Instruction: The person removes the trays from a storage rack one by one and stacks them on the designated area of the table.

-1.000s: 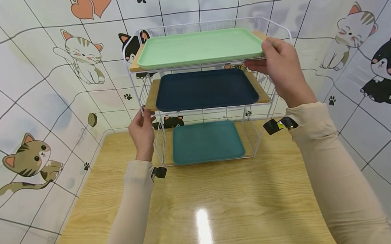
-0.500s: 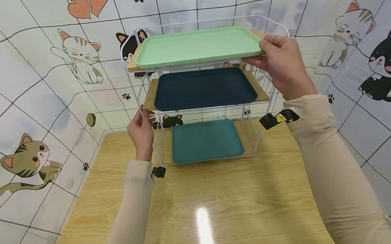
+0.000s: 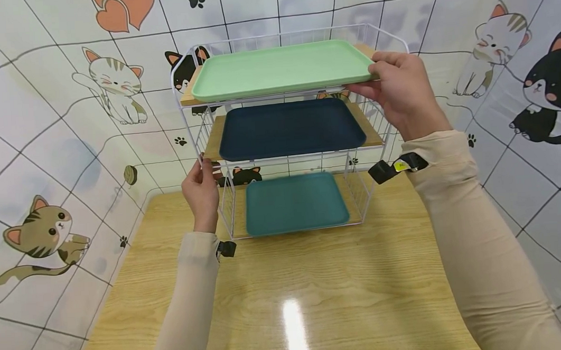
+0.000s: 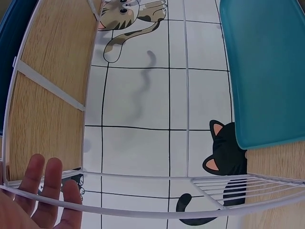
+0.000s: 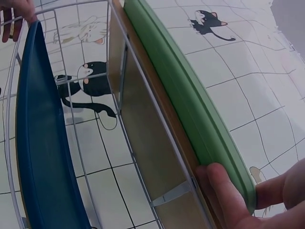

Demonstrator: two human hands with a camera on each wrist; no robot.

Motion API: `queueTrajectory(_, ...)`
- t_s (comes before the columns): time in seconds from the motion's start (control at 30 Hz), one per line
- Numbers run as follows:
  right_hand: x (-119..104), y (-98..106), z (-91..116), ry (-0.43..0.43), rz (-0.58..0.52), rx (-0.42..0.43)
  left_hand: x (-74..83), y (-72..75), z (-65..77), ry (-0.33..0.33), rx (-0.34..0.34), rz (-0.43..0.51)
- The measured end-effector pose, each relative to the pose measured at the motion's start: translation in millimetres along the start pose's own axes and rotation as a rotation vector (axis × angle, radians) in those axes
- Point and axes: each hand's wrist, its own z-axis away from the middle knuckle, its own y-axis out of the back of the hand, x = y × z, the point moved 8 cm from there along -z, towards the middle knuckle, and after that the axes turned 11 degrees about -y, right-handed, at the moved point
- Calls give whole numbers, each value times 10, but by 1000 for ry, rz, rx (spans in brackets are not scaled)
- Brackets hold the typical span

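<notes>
A white wire rack [image 3: 187, 128] with wooden shelves holds one tray on each of three levels. On top lies a light green tray [image 3: 282, 69]; my right hand [image 3: 406, 92] pinches its front right corner, thumb on the rim and fingers beneath, as the right wrist view also shows. A dark navy tray [image 3: 291, 128] rests on the middle shelf. The teal tray [image 3: 296, 203] sits on the bottom shelf. My left hand [image 3: 201, 192] grips the rack's left front post at the middle shelf's height; its fingers [image 4: 53, 174] pass behind the wire in the left wrist view.
The rack stands at the back of a wood-grain table [image 3: 286, 280]. Tiled-pattern walls [image 3: 117, 146] with cartoon cats close in behind and on both sides. A small round brownish thing [image 3: 130, 175] shows on the left wall.
The right fingers have come up closer beneath the green tray's edge. The head view has shifted slightly; the left hand keeps its place on the rack, and the trays look unmoved.
</notes>
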Motion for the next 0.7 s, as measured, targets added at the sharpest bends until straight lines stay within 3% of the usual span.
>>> queueTrajectory(0.33, 16, 11, 26, 31, -24, 17, -58, 22, -8, 6, 2, -55)
queueTrajectory(0.57, 4, 34, 65, 56, -65, 13, 260, -22, 70, -3, -6, -56)
queueTrajectory(0.7, -12, 39, 104, 66, -107, 8, 319, -23, 87, -6, -13, -59)
